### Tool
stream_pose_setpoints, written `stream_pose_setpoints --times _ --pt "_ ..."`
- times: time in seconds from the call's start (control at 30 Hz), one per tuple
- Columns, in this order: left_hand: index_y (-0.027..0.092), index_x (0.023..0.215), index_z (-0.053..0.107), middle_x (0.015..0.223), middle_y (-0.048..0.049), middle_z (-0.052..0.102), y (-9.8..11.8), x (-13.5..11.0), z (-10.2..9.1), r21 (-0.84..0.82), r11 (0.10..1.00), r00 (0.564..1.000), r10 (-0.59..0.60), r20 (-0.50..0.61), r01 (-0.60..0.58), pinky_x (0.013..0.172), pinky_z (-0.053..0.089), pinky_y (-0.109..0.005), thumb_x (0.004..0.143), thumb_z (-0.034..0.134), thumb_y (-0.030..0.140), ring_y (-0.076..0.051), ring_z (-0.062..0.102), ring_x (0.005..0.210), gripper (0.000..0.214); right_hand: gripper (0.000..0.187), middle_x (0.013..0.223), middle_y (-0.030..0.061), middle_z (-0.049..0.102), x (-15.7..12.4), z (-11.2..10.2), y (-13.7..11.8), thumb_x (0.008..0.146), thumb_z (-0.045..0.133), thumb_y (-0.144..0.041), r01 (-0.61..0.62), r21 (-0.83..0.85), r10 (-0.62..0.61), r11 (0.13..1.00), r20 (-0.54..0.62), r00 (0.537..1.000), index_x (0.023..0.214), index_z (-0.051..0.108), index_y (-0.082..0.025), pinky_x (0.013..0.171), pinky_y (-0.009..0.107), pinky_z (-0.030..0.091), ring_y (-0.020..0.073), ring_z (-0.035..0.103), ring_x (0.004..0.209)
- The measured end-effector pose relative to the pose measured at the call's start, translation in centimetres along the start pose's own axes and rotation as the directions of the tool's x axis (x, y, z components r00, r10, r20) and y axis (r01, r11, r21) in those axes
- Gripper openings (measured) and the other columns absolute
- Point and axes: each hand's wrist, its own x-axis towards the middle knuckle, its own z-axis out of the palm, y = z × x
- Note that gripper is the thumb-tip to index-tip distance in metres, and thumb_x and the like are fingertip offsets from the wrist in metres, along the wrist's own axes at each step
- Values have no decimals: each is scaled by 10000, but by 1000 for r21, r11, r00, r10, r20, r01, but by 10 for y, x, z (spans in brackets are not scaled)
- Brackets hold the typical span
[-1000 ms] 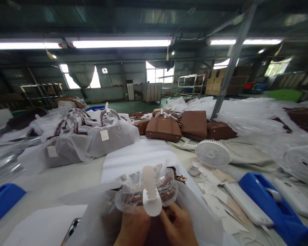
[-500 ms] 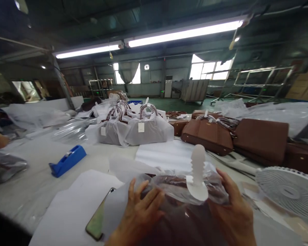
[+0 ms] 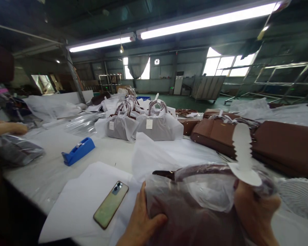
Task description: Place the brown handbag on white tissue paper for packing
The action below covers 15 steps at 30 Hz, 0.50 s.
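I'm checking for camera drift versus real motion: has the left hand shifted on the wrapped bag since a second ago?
Yes. The left hand went from the bag's middle, beside the white foam tab, to its left end.

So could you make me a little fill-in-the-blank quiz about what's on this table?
1. Both hands, the left hand and the right hand, grip a brown ____ wrapped in clear plastic.
2. The phone lies on a white sheet, camera side ____.
3. The tape dispenser is coloured ____.
4. The finished bags behind it each carry a white ____.

Missing words: handbag; up; blue; tag
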Motion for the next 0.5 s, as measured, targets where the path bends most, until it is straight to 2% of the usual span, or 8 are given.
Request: stream_pose_setpoints --times 0.1,0.2,0.3,0.37,0.4,0.43,0.5 --pt "107 1528 106 1513 -234 388 15 -2 20 -23 1000 1000 -11 7 11 1172 380 -481 679 722 215 -323 349 1458 1054 149 670 8 533 22 -4 -2 814 543 -314 -25 -16 24 1000 -73 997 690 532 -231 586 332 408 177 517 589" --pt "98 1514 134 1492 -250 408 29 3 40 -27 1000 1000 5 28 -4 1146 409 -470 668 741 224 -330 390 1431 1049 257 590 0 496 40 -8 2 840 545 -347 -73 -36 70 997 -75 995 610 490 -245 537 325 379 167 475 517" --pt "128 1513 144 1481 -244 427 33 9 52 -35 998 998 49 -32 -50 1137 409 -500 693 747 263 -341 408 1419 1026 393 541 2 481 48 -13 7 896 513 -510 -90 -81 96 993 83 992 608 496 -243 514 332 386 178 464 497" --pt "153 1525 113 1498 -236 410 28 10 52 -45 997 997 62 -36 -64 1141 393 -539 719 738 320 -354 408 1418 1033 456 621 28 585 48 -23 10 844 565 -650 -56 -118 81 991 212 974 734 608 -210 563 344 464 206 551 571" --pt "163 1533 85 1517 -234 387 22 9 51 -43 997 998 61 -10 -61 1144 383 -562 730 730 360 -365 405 1419 1049 511 737 53 661 48 -31 13 793 620 -694 -42 -115 73 993 277 958 880 661 -192 630 353 515 227 617 665" --pt "167 1535 78 1521 -231 382 14 8 48 -27 998 998 51 36 -50 1141 381 -584 732 725 405 -379 411 1413 1058 614 892 81 711 49 -42 16 747 674 -713 -39 -92 67 995 325 943 1059 665 -185 718 362 551 247 667 793" --pt "186 1541 74 1536 -220 361 -2 5 40 45 999 997 24 70 -27 1129 386 -620 760 677 472 -406 418 1403 1028 789 1173 122 690 52 -75 27 754 704 -703 -62 -2 59 998 339 939 1337 537 -198 885 376 558 257 677 1032"
